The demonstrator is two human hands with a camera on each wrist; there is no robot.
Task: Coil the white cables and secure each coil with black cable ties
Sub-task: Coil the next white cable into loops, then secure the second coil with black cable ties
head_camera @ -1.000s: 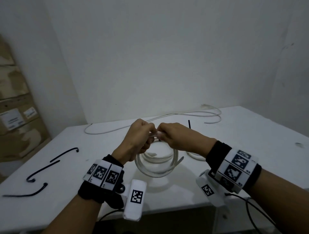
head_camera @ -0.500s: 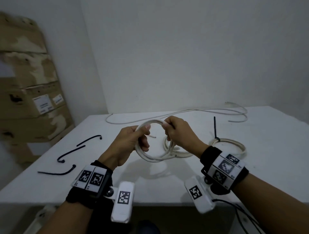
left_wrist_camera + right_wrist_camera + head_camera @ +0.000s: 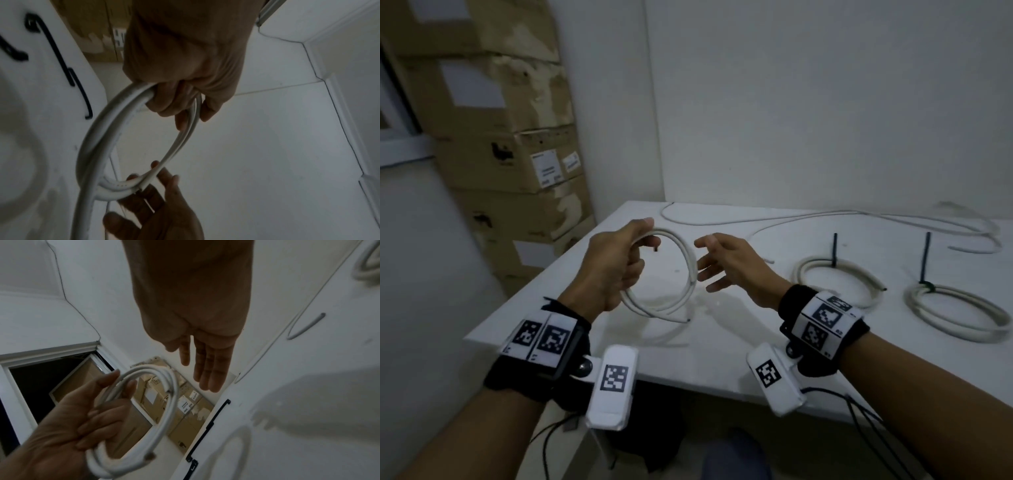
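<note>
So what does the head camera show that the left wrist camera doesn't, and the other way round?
Only the head view shows the two tied coils lying on the table, each with a black tie, and the loose cable behind them. Only the left wrist view shows the spare black ties on the table. Both show the left hand gripping the untied coil and the right hand open beside it.

A white table [image 3: 722, 342] bears two tied cable coils [image 3: 839, 284], a loose cable [image 3: 825, 219] and black ties [image 3: 68, 69]
</note>
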